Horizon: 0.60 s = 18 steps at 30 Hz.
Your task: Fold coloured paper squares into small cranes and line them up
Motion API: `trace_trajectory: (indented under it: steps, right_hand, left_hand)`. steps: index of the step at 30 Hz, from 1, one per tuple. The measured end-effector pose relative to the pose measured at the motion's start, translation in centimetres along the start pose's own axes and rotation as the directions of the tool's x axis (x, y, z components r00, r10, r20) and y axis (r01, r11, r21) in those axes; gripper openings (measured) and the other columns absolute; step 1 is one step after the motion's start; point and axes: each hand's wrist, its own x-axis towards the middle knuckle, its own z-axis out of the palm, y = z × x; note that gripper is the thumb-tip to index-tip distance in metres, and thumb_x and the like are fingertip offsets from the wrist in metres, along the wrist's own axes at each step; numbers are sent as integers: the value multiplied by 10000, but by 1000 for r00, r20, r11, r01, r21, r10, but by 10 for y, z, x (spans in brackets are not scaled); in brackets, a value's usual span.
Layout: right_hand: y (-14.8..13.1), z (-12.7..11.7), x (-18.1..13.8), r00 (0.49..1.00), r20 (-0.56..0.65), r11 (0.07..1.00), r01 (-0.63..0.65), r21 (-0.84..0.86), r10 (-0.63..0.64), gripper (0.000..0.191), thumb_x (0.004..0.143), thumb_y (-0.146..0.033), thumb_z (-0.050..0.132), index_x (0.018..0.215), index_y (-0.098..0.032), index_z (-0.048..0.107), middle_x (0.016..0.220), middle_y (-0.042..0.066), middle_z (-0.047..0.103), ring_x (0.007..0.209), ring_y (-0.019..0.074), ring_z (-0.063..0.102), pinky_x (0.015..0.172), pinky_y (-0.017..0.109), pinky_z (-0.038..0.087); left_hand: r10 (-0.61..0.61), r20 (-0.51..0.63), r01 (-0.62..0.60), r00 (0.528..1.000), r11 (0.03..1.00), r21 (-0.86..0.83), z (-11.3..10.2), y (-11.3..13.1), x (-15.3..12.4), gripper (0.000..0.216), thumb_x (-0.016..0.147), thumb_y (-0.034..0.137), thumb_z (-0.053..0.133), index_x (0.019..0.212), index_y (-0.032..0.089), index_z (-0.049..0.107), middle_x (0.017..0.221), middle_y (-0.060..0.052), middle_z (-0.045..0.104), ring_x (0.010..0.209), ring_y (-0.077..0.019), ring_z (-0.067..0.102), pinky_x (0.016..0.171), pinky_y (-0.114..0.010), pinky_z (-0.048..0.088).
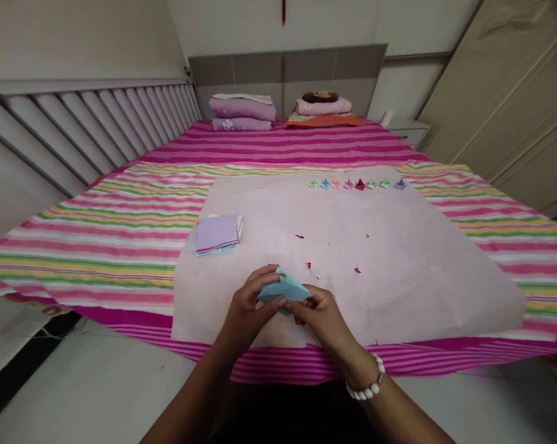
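Observation:
A light blue sheet of origami paper (285,287), partly folded, is held up above the front of a large pale paper sheet (398,265). My left hand (254,300) grips its left side, with the thumb at the lower edge and the fingers over the top. On the right side, my right hand (319,312) pinches the lower edge close to the left thumb; its other fingers are partly hidden behind the paper. To the left lies a stack of coloured paper squares (217,234), lilac on top.
Several small folded paper pieces (360,184) in different colours stand in a row at the far right of the sheet. Tiny red scraps (308,266) are scattered mid-sheet. Underneath is a bed with a striped cover (121,228); folded bedding (242,111) lies at its head.

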Motion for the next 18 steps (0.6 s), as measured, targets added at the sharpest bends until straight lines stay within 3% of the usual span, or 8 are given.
trace_trajectory:
  steps: [6, 11, 18]
  right_hand:
    - [0, 0, -1, 999, 47, 999, -21, 39, 19, 207, 654, -332, 774, 672, -163, 655, 464, -57, 535, 413, 77, 447, 430, 209, 329]
    - [1, 0, -1, 997, 64, 993, -42, 110, 35, 179, 670, -323, 741, 656, -166, 656, 445, -39, 573, 400, 88, 470, 441, 220, 354]
    - [-2, -1, -5, 986, 164, 974, -64, 218, 28, 173, 664, -274, 763, 767, -162, 680, 553, -15, 631, 504, 117, 549, 504, 232, 410]
  left_hand:
    - [-33, 65, 34, 997, 999, -19, 0, 8, -1, 109, 790, 219, 674, 868, 216, 751, 942, -65, 676, 890, -205, 643, 743, -320, 540]
    - [1, 126, 1, 992, 1000, -17, -2, 14, -2, 163, 819, 175, 612, 866, 231, 757, 1030, -80, 659, 915, -206, 644, 737, -316, 533]
    - [91, 177, -123, 980, 976, 179, -6, 22, -4, 291, 798, 91, 537, 964, 229, 732, 1017, -77, 607, 948, -203, 627, 767, -315, 534]
